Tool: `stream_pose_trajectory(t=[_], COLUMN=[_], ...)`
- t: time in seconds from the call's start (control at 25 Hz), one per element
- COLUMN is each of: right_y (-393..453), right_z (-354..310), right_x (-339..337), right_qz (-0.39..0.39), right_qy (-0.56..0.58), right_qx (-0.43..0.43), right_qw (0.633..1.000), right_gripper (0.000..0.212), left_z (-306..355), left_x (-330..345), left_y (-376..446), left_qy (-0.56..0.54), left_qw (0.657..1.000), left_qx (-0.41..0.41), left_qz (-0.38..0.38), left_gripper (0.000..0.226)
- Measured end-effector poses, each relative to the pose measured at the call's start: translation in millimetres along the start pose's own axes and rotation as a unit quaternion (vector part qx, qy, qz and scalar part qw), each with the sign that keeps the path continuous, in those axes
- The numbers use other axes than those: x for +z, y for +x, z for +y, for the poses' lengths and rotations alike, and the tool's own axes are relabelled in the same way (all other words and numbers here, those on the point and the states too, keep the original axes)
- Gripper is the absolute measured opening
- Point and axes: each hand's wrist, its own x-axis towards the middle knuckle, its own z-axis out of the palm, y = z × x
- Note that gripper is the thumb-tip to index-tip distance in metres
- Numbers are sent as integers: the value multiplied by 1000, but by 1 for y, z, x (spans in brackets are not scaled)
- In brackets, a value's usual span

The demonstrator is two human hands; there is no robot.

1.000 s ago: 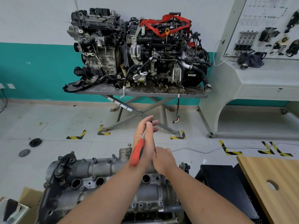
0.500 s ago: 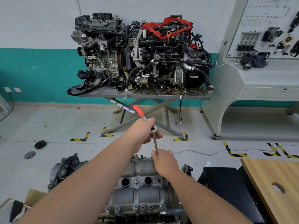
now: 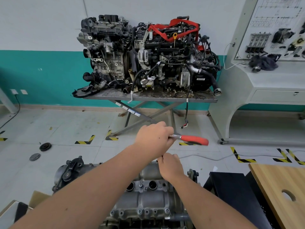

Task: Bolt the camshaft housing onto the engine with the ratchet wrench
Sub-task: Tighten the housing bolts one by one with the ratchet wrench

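At the far edge of the heavy, rigid grey cast-aluminium camshaft housing (image 3: pixel 148 194), the left hand (image 3: pixel 152 139) is gripping the stiff red-handled steel ratchet wrench (image 3: pixel 192 139) near its head, while the right hand's (image 3: pixel 170 166) fingers are pinching its thin extension.

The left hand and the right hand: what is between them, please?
In the head view, a thin dark shaft of the ratchet wrench runs down from the left hand to the right hand, which holds it above the camshaft housing.

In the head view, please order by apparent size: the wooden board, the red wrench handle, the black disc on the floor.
1. Wooden board, nearest to the camera
2. Red wrench handle
3. Black disc, farther off, so unsure
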Motion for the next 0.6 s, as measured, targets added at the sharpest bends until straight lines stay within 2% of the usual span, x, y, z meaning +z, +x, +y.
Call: stream_pose_trajectory(t=[0.12, 0.2, 0.28, 0.32, 0.36, 0.44, 0.52, 0.6], right_y=[1, 2, 4, 4, 3, 4, 4, 2], right_z=[-2, 0, 0, -1, -3, -3, -1, 2], right_x=[2, 5, 7, 6, 3, 2, 2, 0], right_qz=[23, 4, -23, -17, -4, -5, -8, -10], right_qy=[39, 86, 95, 81, 56, 40, 22, 15], right_qx=[38, 60, 50, 35, 17, 12, 7, 1], right_qw=[998, 994, 994, 996, 998, 999, 1000, 1000], right_gripper=[33, 23, 13, 16, 25, 37, 32, 28], left_z=[2, 3, 4, 3, 5, 13, 26, 33], left_x=[18, 31, 44, 49, 53, 56, 53, 47], left_y=[-10, -18, -28, -34, -39, -44, -39, -30], left_qy=[-69, -135, -194, -250, -332, -508, -604, -661], left_qw=[994, 981, 962, 947, 920, 834, 747, 679], left_qx=[-7, -3, -15, -31, -52, -93, -144, -201], left_qz=[81, 140, 192, 201, 199, 196, 237, 248], left_gripper=[37, 43, 46, 47, 45, 41, 38, 31])
